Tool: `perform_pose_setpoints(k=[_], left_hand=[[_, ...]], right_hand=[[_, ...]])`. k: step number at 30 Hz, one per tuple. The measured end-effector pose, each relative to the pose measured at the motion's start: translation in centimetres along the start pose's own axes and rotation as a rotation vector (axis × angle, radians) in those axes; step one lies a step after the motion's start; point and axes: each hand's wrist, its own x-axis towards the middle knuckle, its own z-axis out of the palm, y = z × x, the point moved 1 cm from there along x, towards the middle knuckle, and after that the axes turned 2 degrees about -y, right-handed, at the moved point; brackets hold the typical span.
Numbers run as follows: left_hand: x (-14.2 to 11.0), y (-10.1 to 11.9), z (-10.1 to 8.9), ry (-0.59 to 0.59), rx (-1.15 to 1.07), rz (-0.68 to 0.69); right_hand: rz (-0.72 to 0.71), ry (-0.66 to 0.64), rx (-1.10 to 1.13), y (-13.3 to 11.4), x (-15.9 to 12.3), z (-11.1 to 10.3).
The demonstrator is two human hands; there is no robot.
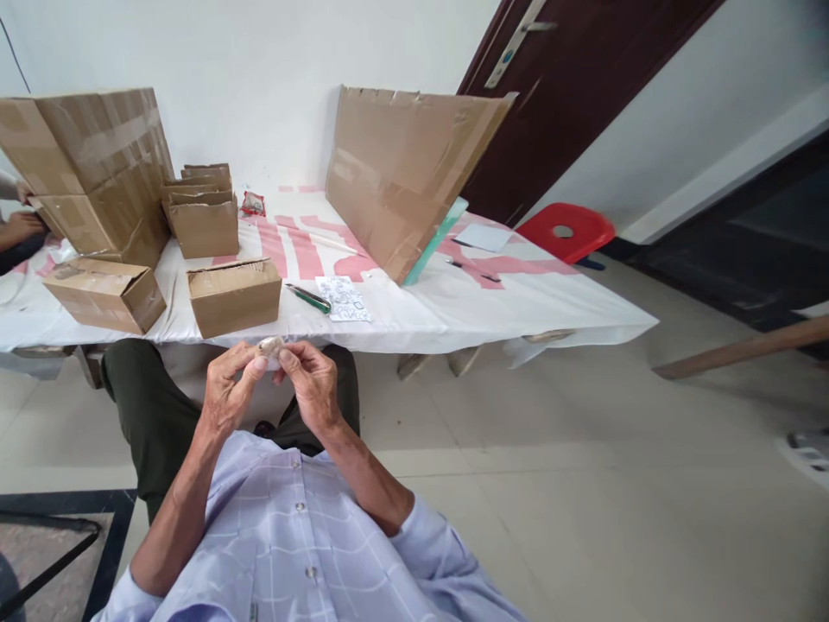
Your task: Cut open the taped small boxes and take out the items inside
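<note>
On the white-and-pink covered counter (pixel 420 324), the middle box (pixel 234 302) is the landmark. Far to its left, another person's hand (pixel 22 226) is near a large taped carton (pixel 104 173), and a low box (pixel 107 294) sits nearer; what either holds cannot be seen. Behind the middle box stand several small upright boxes (pixel 204 226), close together, and a red packet (pixel 253 204) whose print is too small to read. The middle box's contents are unclear. In front of it, off the counter's edge, the left hand (pixel 228 389) grips the left side of a small whitish piece (pixel 270 347) between thumb and fingers; the piece lies across the fingertips of both hands, its right side pinched by the right hand (pixel 312 384). Right of the middle box come a green-handled tool (pixel 309 299) and a paper (pixel 343 299) covered in illegible marks, then a big leaning cardboard sheet (pixel 408 173), a pen (pixel 476 270) and a pale sheet (pixel 484 238).
</note>
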Motion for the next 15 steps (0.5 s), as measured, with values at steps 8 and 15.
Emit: perform_pose_setpoints(k=[8, 15], left_hand=[[-0.36, -0.68, 0.08, 0.062, 0.007, -0.121], [-0.03, -0.84, 0.55, 0.021, -0.035, -0.106]], right_hand=[[0.032, -0.078, -0.055, -0.15, -0.06, 0.04], [0.047, -0.055, -0.039, 0.15, 0.32, -0.51]])
